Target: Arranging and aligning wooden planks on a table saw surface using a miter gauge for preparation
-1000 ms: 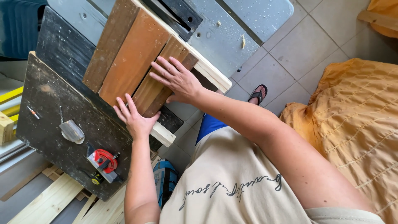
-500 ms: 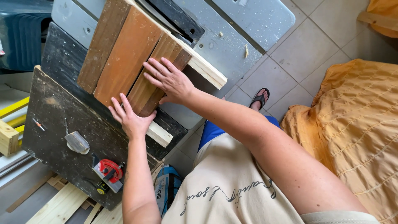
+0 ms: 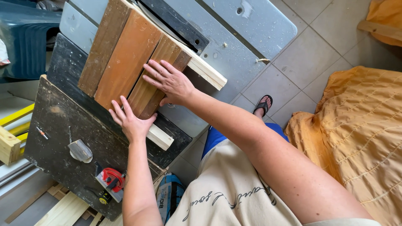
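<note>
In the head view, a set of wooden boards (image 3: pixel 130 62) is seen laid side by side on the tabletop (image 3: pixel 75 125), running from near left to far right. The far-left board is dark brown, the next a wider reddish orange, and the two narrower ones (image 3: pixel 157 79) beside it are mid-brown with visible grain. A pale, unfinished wooden strip (image 3: pixel 201 69) is lying along their right edge, and its near end (image 3: pixel 159 137) shows below the left hand.

The right hand (image 3: pixel 169 81) is laid flat on the narrow brown boards, fingers spread and straight, gripping nothing. The left hand (image 3: pixel 130 119) is pressed open against the near ends of the same boards, fingers apart, closed on nothing.

The tabletop is dark, scuffed and stained. A red tape measure (image 3: pixel 112 181) and a small metal scraper (image 3: pixel 80 150) are lying near its near left corner. A grey metal machine table (image 3: pixel 247 33) is seen beyond the boards. The floor (image 3: pixel 301 58) is of pale square tiles, and an orange quilted cloth (image 3: pixel 360 129) is spread at the right. A sandalled foot (image 3: pixel 263 104) is seen on the tiles.
</note>
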